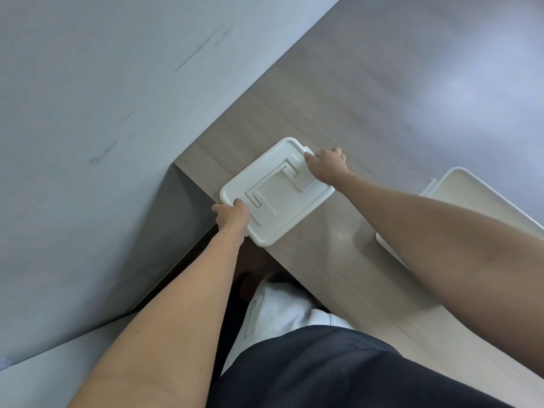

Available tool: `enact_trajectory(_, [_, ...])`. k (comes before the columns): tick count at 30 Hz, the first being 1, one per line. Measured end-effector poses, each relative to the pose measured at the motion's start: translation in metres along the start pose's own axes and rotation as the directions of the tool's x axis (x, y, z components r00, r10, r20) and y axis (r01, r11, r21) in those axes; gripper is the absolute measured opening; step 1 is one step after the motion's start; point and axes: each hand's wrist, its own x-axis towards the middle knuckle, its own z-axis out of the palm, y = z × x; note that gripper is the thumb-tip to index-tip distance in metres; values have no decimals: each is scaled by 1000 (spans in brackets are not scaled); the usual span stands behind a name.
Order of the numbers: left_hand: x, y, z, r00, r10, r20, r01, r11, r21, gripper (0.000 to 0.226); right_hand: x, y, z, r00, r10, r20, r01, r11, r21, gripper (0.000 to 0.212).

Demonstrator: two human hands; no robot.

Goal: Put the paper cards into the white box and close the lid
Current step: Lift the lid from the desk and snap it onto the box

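A white box (pixel 275 191) with its lid on sits at the left corner of the wooden table (pixel 338 98). A flat handle lies folded on the lid. My left hand (pixel 232 214) grips the box's near-left edge. My right hand (pixel 328 164) holds the far-right edge, fingers curled over the rim. No paper cards are visible; the box's inside is hidden under the lid.
A second white tray or lid (pixel 459 198) lies on the table to the right, partly behind my right forearm. The table's left edge drops off beside a grey wall (pixel 103 113). My dark and white clothing fills the bottom of the view.
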Motion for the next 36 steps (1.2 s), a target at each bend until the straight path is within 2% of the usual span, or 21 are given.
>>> enact_trajectory(2, [-3,1,-1,1000,-11,-3,11,1000,5,52,0,1,1,998,60,-25,-58,994,89,58])
enact_trajectory(7, [-16,5,-1,1000,-5,14,4,1000,22,56,-3,5,-15,988,144,-57,-117,935,336,35])
enact_trajectory(9, [-22,8,-2,1000,11,9,-11,1000,5,57,-7,7,-24,990,126,-68,-95,934,345,26])
enact_trajectory(11, [-24,14,-2,999,36,-12,-36,999,-21,56,-9,6,-32,991,96,-91,-61,941,332,28])
enact_trajectory(18, [-46,61,21,959,280,50,-278,960,-42,37,-46,31,-102,939,40,-343,70,951,303,33])
enact_trajectory(22, [-70,92,43,891,445,94,-445,895,-13,34,-76,57,-142,860,71,-505,118,936,333,43])
enact_trajectory(28, [-125,131,90,749,624,223,-641,767,9,46,-124,126,-181,765,268,-586,27,895,445,51])
enact_trajectory(32, [-152,139,127,662,661,354,-714,700,28,54,-152,179,-188,697,378,-609,-29,863,504,52])
enact_trajectory(36, [-177,134,165,557,679,479,-792,608,59,51,-185,229,-189,625,499,-600,-96,813,575,47])
